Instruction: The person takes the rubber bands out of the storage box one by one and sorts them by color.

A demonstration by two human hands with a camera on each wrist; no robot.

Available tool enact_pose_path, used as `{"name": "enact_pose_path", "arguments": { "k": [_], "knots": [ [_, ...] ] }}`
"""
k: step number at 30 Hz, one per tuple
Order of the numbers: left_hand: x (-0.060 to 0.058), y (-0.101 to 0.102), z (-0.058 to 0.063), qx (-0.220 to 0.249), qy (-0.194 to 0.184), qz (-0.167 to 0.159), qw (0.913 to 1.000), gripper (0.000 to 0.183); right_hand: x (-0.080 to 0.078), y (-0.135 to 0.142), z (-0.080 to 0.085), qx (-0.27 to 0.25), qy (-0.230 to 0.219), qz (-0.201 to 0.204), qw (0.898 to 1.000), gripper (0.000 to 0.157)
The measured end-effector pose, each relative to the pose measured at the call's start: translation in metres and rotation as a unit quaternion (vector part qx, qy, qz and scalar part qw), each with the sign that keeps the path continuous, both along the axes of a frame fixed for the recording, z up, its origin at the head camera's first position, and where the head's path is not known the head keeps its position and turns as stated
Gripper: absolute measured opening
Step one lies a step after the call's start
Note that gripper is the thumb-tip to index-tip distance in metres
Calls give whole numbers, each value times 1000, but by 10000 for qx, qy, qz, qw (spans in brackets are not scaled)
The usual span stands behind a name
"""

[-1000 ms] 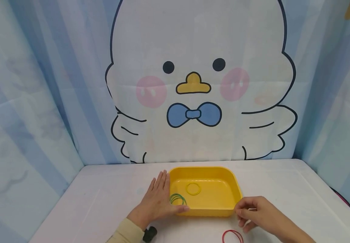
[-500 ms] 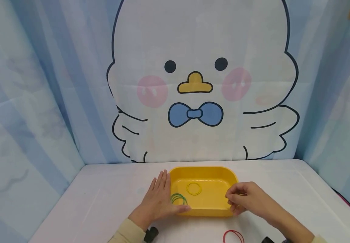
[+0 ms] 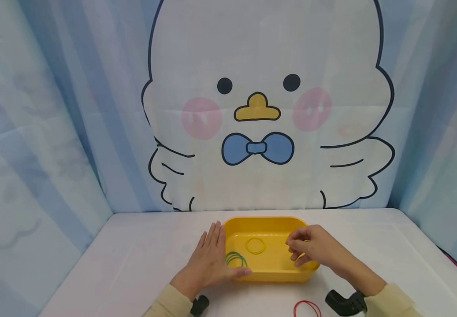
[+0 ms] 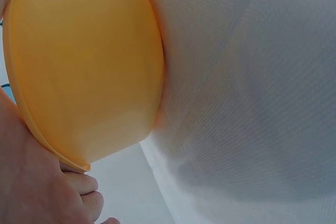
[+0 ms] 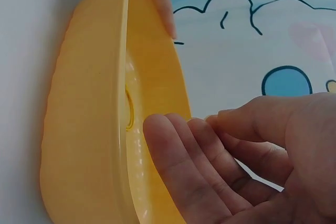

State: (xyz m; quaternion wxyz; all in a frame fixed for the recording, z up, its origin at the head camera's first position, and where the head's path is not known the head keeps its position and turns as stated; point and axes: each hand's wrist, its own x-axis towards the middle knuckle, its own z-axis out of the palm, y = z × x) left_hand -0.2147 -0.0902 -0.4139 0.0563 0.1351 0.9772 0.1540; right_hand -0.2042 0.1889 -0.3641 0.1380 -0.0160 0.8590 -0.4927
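Note:
A yellow tray [image 3: 273, 276] stands on the table, with green rubber bands [image 3: 234, 252] at its left end and a yellow rubber band [image 3: 255, 254] nearer the middle. My left hand [image 3: 208, 264] lies along the tray's left end, fingers straight, thumb [image 3: 241, 272] over the front rim. Above the tray's right end, my right hand [image 3: 315, 246] hovers with loosely bent fingers. In the right wrist view its thumb and forefinger [image 5: 210, 120] come close together; I see nothing between them. Red rubber bands [image 3: 306, 302] lie on the table in front of the tray.
A white cloth covers the table [image 3: 141, 246]. Behind it hangs a curtain [image 3: 252, 185] printed with a cartoon bird. Black devices sit at the left wrist [image 3: 199, 305] and at the right wrist [image 3: 345, 304].
My right hand has moved left and away from me, from the tray's front right corner to above its right end. The left hand keeps its place at the tray. The view has shifted slightly.

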Motion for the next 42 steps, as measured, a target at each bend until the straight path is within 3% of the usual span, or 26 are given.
{"name": "enact_pose_path", "arguments": {
  "k": [28,42],
  "knots": [
    [1,0,1,-76,31,-1,10000,132,-40,-23,-24,177,172,-228,9994,19],
    [0,0,1,-62,67,-39,10000,131,-55,-37,-34,6,-74,-374,9993,20]
  ]
}}
